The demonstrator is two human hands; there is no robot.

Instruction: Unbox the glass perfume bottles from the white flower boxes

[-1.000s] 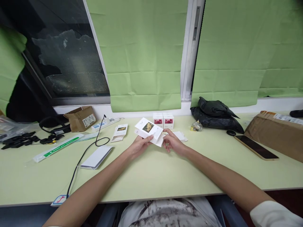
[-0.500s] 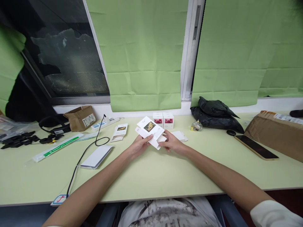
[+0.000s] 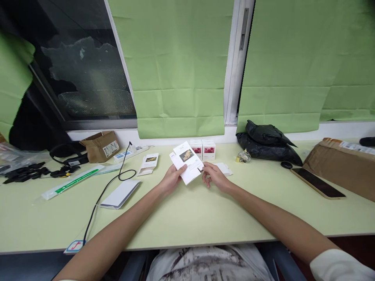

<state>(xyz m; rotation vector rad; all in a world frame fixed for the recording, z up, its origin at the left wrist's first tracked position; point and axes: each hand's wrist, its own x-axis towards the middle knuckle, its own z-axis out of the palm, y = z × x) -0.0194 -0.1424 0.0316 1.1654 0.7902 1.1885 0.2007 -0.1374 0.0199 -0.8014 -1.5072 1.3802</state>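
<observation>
Holding a flattened white cardboard carton with a small yellow-flower picture (image 3: pixel 187 163) above the middle of the pale green surface (image 3: pixel 187 218), toward its far edge. Left hand (image 3: pixel 172 180) pinching the carton's lower left edge, grip closed on it, thumb on top, carton tilted with the printed face upward, probably for reading or unfolding. Right hand (image 3: pixel 215 176) meeting the carton's right edge with fingertips, fingers curled; touching rather than clamping, as far as can be told, likely steadying a flap.

Lying just beyond the right hand: a small flat white card piece (image 3: pixel 223 168). Standing at the far edge behind the carton: two small white boxes with pink-red pictures (image 3: pixel 202 149), side by side. Resting left of the carton: another opened white carton with a yellow picture (image 3: pixel 149 162), then a white power strip (image 3: pixel 130 153) with a black cable (image 3: pixel 107 186) trailing toward the near edge, and a flat grey-white rectangular pad (image 3: pixel 120 194). Sitting at far left: a brown cardboard box (image 3: pixel 100 146). Toward the far right corner: a crumpled black plastic bag (image 3: pixel 268 141), a small clear glass bottle (image 3: pixel 243 156), a dark smartphone (image 3: pixel 317 182) lying face up.
</observation>
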